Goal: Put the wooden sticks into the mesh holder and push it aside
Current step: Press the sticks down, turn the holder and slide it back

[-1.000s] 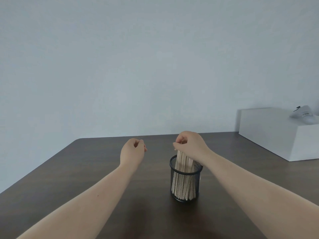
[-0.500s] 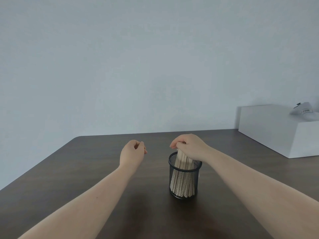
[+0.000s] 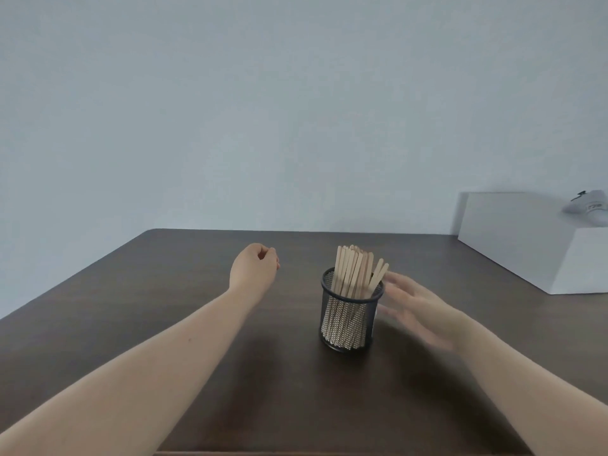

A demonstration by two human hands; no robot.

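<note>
With the right hand (image 3: pixel 416 307) spread and blurred just beside the mesh holder (image 3: pixel 349 315) and the left hand (image 3: pixel 255 269) loosely curled and empty, a high push risks tipping the holder and spilling its upright wooden sticks (image 3: pixel 353 269) across the surface (image 3: pixel 164 291).

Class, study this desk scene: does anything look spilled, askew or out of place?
Nothing spilled. The pale wooden sticks all stand inside the upright black wire-mesh holder; a couple lean rightward toward the open right hand. The only oddity: a white shoe on the white box.

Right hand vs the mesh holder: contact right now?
Cannot tell. In the head view the open right hand is motion-blurred beside the mesh holder; its fingertips reach the holder's right wall, but neither contact nor gap shows plainly.
</note>
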